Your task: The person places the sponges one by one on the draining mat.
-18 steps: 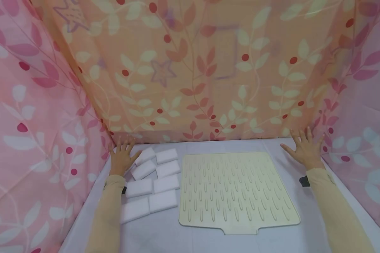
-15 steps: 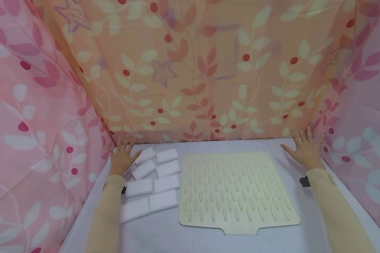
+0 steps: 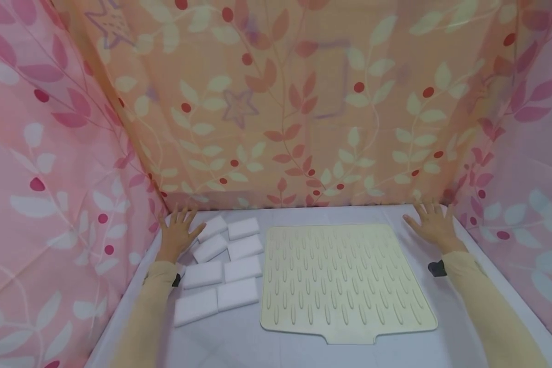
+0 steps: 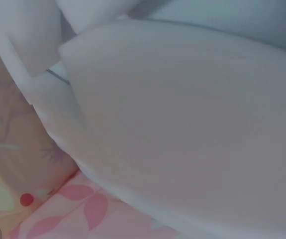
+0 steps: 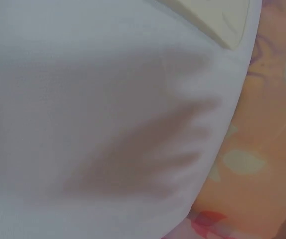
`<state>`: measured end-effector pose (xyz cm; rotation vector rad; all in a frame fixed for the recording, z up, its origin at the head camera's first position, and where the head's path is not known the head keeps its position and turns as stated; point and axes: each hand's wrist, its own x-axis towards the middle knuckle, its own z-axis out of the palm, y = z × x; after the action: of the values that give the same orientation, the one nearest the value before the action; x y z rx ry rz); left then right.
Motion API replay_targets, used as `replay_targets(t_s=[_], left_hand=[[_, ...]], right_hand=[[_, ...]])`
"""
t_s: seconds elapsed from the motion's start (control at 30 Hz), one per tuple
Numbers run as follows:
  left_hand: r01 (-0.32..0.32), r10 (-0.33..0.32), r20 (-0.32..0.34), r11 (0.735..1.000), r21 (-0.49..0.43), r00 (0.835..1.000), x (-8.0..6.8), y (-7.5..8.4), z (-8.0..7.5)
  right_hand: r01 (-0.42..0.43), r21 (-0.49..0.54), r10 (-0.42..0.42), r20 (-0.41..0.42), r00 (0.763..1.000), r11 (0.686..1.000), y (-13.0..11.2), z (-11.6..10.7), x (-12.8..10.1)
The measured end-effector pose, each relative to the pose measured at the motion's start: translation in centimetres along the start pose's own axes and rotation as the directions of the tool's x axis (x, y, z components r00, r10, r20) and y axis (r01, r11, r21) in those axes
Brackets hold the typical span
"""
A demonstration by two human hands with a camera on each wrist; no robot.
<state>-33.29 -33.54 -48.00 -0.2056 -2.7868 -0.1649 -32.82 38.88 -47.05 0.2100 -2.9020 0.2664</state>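
My left hand (image 3: 178, 237), fingers spread, is at the far left beside several white rectangular sponge-like blocks (image 3: 203, 274). Its thumb overlaps the rearmost block in the head view. One white block (image 4: 182, 124) fills most of the left wrist view. On the far right, my right hand (image 3: 434, 229) also has its fingers spread and holds nothing. Between the blocks and that hand lies a cream mat (image 3: 347, 286) with raised oval ridges and a front tab. The right wrist view catches the mat's corner (image 5: 222, 22) and a hand's shadow on the cloth.
A white cloth covers the table (image 3: 239, 337). Floral curtains enclose it: orange at the back (image 3: 280, 112), pink on the left (image 3: 64, 204) and right (image 3: 533, 168). Dark wrist devices show by each sleeve, one at the right wrist (image 3: 437, 268).
My right hand has drawn back a little toward me and slightly left. My left forearm has shifted slightly left. The blocks and mat stay in place, with a small tilt of the head view.
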Motion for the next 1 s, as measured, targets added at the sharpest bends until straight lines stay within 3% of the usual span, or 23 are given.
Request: replay_targets(t_s=[0.3, 0.4, 0.67, 1.0], left_hand=[[-0.026, 0.028, 0.076, 0.999, -0.030, 0.997, -0.9, 0.4, -0.2], [-0.020, 0.023, 0.092, 0.999, -0.036, 0.996, -1.4, 0.5, -0.4], [-0.018, 0.034, 0.122, 0.991, -0.129, 0.992, -3.5, 0.6, -1.6], [-0.033, 0.052, 0.094, 0.981, -0.190, 0.994, -6.8, -0.1, -2.2]], right_hand=[[0.115, 0.082, -0.116, 0.015, 0.993, 0.990, -0.7, 0.6, -0.3], [0.137, 0.105, -0.143, 0.056, 0.988, 0.985, -1.1, 0.7, -0.7], [0.203, 0.082, -0.213, 0.128, 0.969, 0.976, -1.9, 1.6, -1.9], [0.232, 0.087, -0.245, 0.189, 0.951, 0.969, -2.3, 3.2, -3.0]])
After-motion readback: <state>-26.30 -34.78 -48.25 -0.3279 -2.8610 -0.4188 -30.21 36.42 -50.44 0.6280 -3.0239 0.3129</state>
